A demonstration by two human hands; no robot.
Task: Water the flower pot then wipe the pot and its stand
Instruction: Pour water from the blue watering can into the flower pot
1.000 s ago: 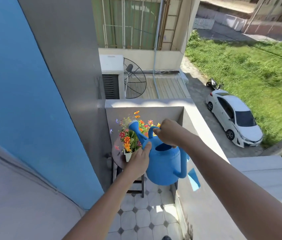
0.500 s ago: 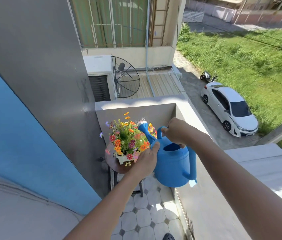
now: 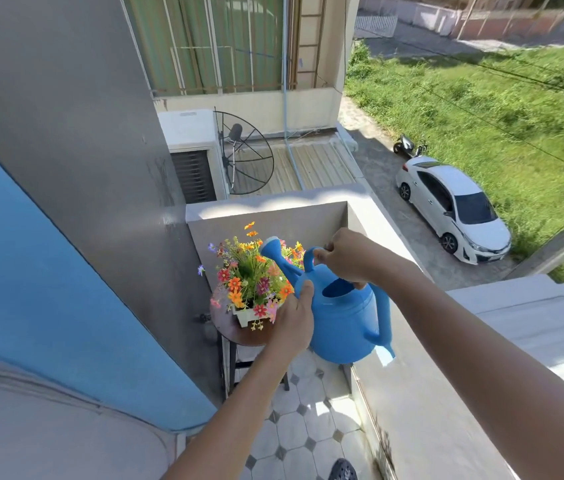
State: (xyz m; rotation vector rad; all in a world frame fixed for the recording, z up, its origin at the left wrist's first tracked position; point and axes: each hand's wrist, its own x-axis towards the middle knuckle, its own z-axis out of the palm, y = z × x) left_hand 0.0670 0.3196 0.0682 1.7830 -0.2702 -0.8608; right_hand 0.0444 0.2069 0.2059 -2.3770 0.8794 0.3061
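A blue watering can (image 3: 344, 320) hangs in the air over the balcony, its spout head (image 3: 270, 245) above the flowers. My right hand (image 3: 346, 256) grips the can's top handle. My left hand (image 3: 294, 318) presses against the can's left side below the spout. A small white flower pot (image 3: 246, 315) full of orange, red and purple flowers (image 3: 249, 271) stands on a round brown stand (image 3: 230, 329) in the balcony's far corner. No water stream is visible.
A grey wall (image 3: 100, 168) and blue wall (image 3: 31, 271) close the left side. A low parapet (image 3: 394, 393) runs along the right, with a white car (image 3: 453, 209) and grass far below. The tiled floor (image 3: 308, 427) lies between; a dark shoe (image 3: 342, 471) shows at the bottom.
The can's spout has swung over the flowers. The view has shifted so the pot and stand sit more in the open to the left of my left hand.
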